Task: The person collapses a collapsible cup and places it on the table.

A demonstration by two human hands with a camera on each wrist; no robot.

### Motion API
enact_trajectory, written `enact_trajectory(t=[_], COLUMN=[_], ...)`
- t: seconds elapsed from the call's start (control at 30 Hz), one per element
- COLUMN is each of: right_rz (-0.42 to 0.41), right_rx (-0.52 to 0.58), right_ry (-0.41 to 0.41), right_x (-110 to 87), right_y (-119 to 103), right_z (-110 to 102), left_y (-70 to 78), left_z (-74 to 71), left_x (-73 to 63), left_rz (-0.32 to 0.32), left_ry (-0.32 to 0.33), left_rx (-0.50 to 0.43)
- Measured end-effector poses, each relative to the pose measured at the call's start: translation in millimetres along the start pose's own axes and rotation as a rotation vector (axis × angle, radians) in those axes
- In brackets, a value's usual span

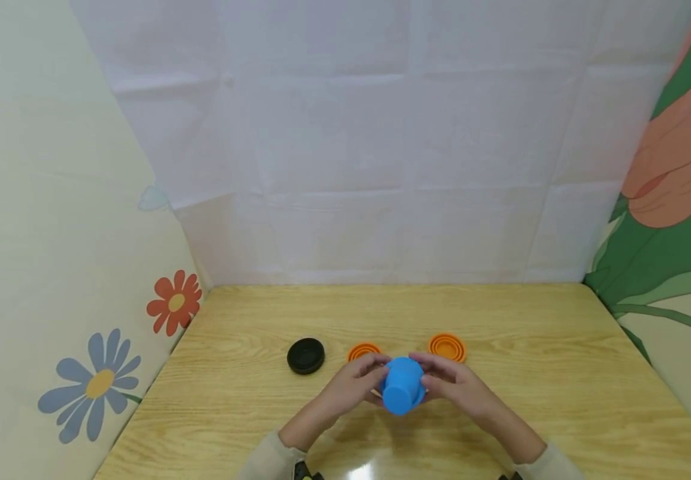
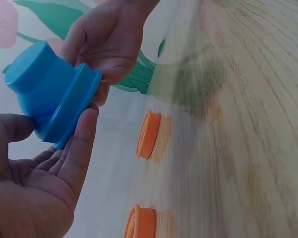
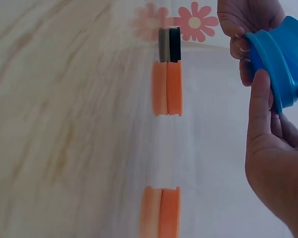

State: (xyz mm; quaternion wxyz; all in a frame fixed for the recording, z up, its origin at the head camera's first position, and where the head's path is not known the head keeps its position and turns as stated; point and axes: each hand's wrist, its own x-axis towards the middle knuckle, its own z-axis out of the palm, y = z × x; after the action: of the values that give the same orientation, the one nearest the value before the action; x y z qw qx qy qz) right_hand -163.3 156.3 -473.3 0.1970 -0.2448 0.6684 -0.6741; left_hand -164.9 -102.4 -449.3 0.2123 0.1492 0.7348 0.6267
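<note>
Between both hands, raised over the table, is a blue collapsible cup (image 1: 402, 387), extended, with its closed base tipped toward the head camera. My left hand (image 1: 353, 387) grips its left side, the thumb on the wall and fingers along the wide rim in the left wrist view. On the opposite side my right hand (image 1: 458, 388) holds it by thumb and fingers near the same rim. Behind the hands lie two flattened orange collapsible cups: one (image 1: 365, 350) partly hidden by the left hand, the other (image 1: 447, 347) just past the right fingers.
A flattened black collapsible cup (image 1: 306, 355) lies left of the orange ones on the wooden table (image 1: 213, 400). White cloth (image 1: 333, 147) hangs along the table's far edge, and flower-printed cloth (image 1: 99, 383) borders the sides.
</note>
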Motion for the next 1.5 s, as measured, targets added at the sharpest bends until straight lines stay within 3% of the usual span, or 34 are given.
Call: enact_trajectory(t=[0.27,0.57,0.83,1.13,1.5], right_rz=[0.018,0.037,0.076,0.027,0.064], right_rx=[-0.048,-0.030,-0.071,-0.170,-0.064], right_ry=[0.068,0.078,0.087,0.136,0.087], right_x=[0.1,2.1,3.9,4.9,7.2], right_y=[-2.7,-4.1,-5.1,-8.0,-7.7], right_z=[5.3,6.4,7.5,14.4,13.0], left_y=[2.1,-0.4,-1.6,-1.4,0.2], left_z=[5.6,7.5,7.3,8.1,7.4], left_x=[0.9,4.3,4.6,5.4,5.7], left_rz=[0.022,0.017,0.014,0.032,0.047], left_ry=[-0.021,0.009,-0.002,-0.022,-0.003], left_rx=[0.004,0.079,0.052,0.085,0.132])
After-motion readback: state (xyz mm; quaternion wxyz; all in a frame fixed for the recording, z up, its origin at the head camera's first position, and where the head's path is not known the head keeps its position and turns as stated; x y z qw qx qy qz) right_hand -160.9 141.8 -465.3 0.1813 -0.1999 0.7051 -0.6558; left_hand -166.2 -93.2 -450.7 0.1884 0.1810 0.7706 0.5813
